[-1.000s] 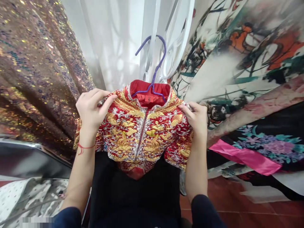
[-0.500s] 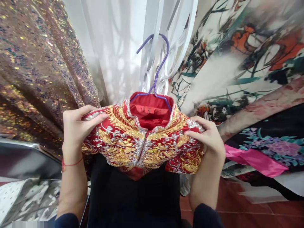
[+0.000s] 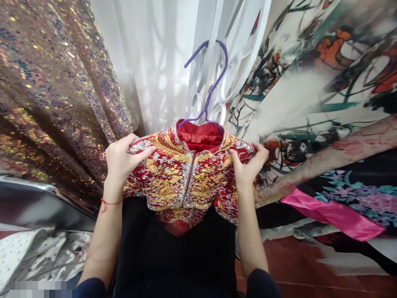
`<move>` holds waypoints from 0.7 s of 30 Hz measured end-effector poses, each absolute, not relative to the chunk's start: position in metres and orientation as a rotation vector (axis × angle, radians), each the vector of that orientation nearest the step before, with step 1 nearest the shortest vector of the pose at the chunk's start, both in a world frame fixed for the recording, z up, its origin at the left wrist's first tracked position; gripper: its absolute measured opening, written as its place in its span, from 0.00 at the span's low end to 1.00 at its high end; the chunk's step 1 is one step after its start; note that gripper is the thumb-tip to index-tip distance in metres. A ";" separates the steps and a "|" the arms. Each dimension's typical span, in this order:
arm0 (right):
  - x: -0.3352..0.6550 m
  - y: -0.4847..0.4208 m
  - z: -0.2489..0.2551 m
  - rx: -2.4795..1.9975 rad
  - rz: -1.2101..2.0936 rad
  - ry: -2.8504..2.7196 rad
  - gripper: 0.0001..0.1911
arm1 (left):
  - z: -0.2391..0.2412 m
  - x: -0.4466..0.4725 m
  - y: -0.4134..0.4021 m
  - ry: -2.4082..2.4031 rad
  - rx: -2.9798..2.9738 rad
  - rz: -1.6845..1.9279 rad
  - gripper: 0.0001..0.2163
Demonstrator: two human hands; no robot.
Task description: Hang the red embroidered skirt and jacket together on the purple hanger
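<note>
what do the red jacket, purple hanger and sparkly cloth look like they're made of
Jacket: red cloth, perhaps satin inside given its sheen, with raised gold and silver embroidery outside.
Hanger: probably coated wire, being thin, bent and glossy; plastic is possible.
Sparkly cloth: soft folds and glinting flecks suggest sequined fabric.

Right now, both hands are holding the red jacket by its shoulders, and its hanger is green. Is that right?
Not quite: the hanger is purple, as the head view shows. The left hand and right hand do hold the red jacket by its shoulders.
</note>
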State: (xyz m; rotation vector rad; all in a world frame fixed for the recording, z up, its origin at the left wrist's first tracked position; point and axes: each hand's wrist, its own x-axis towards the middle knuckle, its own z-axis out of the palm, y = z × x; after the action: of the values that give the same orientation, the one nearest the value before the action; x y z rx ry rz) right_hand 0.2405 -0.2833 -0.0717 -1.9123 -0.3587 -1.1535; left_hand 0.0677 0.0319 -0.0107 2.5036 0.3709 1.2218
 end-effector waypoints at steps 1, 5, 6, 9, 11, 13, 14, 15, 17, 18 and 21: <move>0.228 -0.276 -0.073 -1.901 -1.302 -0.313 0.29 | -0.010 0.067 0.029 0.360 2.511 1.239 0.16; 0.173 -0.239 -0.076 -1.806 -1.516 -0.365 0.12 | -0.002 0.077 0.018 0.257 2.573 1.336 0.14; 0.160 -0.231 -0.076 -1.801 -1.456 -0.439 0.07 | 0.001 0.081 0.015 0.207 2.601 1.331 0.16; 0.132 -0.209 -0.071 -1.761 -1.206 -0.584 0.02 | 0.008 0.091 0.008 0.096 2.674 1.260 0.21; 0.119 -0.200 -0.067 -1.721 -0.964 -0.564 0.04 | 0.009 0.095 0.004 0.124 2.679 1.258 0.22; 0.109 -0.194 -0.064 -1.661 -0.624 -0.498 0.05 | 0.007 0.096 0.000 0.204 2.656 1.310 0.24; 0.104 -0.192 -0.063 -1.615 -0.450 -0.462 0.06 | 0.006 0.096 -0.001 0.238 2.643 1.338 0.25; 0.100 -0.191 -0.063 -1.556 -0.304 -0.427 0.08 | 0.004 0.096 -0.003 0.266 2.631 1.361 0.25; 0.094 -0.191 -0.066 -1.435 -0.129 -0.370 0.12 | 0.001 0.095 -0.005 0.295 2.618 1.373 0.25; 0.091 -0.191 -0.068 -1.383 -0.091 -0.347 0.13 | 0.000 0.095 -0.006 0.302 2.613 1.368 0.26; 0.088 -0.192 -0.071 -1.253 -0.015 -0.304 0.17 | 0.000 0.095 -0.009 0.319 2.598 1.352 0.26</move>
State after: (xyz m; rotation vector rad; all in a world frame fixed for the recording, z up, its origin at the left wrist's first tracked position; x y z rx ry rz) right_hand 0.0877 -0.1925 -0.0714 -1.2527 -0.3044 -0.0146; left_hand 0.0950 -0.0091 0.0005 2.5977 0.3190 1.3515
